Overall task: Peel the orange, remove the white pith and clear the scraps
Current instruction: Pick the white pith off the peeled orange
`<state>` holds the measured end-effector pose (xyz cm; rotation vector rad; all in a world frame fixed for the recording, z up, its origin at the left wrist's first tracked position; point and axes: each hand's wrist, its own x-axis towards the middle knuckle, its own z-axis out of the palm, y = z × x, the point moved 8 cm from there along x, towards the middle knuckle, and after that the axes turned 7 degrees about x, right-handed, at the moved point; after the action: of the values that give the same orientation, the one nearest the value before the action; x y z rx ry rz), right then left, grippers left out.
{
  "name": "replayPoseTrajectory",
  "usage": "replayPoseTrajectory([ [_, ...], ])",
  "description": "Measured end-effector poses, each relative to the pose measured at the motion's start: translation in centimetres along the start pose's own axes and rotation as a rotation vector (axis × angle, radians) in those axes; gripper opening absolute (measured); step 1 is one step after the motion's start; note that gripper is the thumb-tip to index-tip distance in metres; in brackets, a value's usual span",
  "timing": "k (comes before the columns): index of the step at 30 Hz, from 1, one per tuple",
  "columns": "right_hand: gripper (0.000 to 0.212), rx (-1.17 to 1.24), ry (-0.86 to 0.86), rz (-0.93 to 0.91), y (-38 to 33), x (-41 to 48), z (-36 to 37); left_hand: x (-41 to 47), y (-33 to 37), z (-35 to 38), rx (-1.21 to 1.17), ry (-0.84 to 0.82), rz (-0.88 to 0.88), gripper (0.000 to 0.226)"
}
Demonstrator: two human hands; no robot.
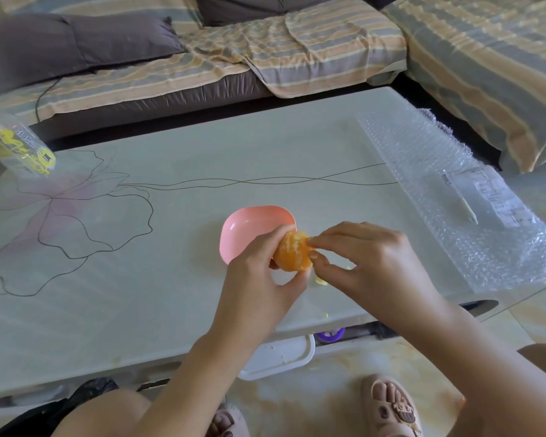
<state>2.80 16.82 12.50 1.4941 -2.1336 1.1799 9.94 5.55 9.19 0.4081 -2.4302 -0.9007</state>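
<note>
Well, from my remote seat the biggest thing is the sofa (297, 48) across 12 o'clock, draped in soft cloth striped peach, grey and cream, with a dark grey cushion (60, 42) slumped at 10 o'clock. Below it spreads the table (202, 146), a smooth glossy white slab with rounded corners and a thin black line drawing of a flower tinted pale pink toward 9 o'clock. At 2 to 3 o'clock a clear sheet of bubble wrap (423, 146) lies along the table's edge, knobbly and shiny; a white paper label (498, 197) sits in it, its print too small for me to read. At 9 o'clock a crinkly clear packet (16, 146) carries yellow print and some characters I cannot make out.

Near centre, I see the left hand (259, 279) with its fingers curled round the orange (292, 252), which is held just above the table at the 4 o'clock rim of a pink bowl (249, 225), a matte plastic square with rounded corners. The orange is bare of rind, its segments streaked with white pith. The right hand (369, 257) pinches at the fruit's right side with thumb and forefinger. A slim white pen (467, 209) lies on the bubble wrap. A small pale yellow scrap (320, 281) lies on the table just beneath the hands.
</note>
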Motion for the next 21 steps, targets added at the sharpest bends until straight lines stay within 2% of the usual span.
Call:
replayPoseTrajectory([
  [4, 0.022, -0.035, 0.046, 0.009, 0.02, -0.14, 0.16, 0.08, 0.22, 0.01, 0.014, -0.007, 0.012, 0.038],
  [11, 0.011, -0.061, 0.068, 0.039, 0.04, -0.03, 0.13, 0.24, 0.2, 0.27, -0.053, -0.04, -0.018, 0.028],
  [17, 0.019, -0.097, 0.072, 0.02, -0.09, 0.06, -0.26, 0.19, 0.35, 0.31, -0.074, -0.038, -0.007, 0.035],
  [21, 0.013, -0.004, 0.067, 0.094, 0.44, 0.34, -0.77, 0.21, 0.48, 0.23, -0.088, -0.039, 0.0, 0.041],
])
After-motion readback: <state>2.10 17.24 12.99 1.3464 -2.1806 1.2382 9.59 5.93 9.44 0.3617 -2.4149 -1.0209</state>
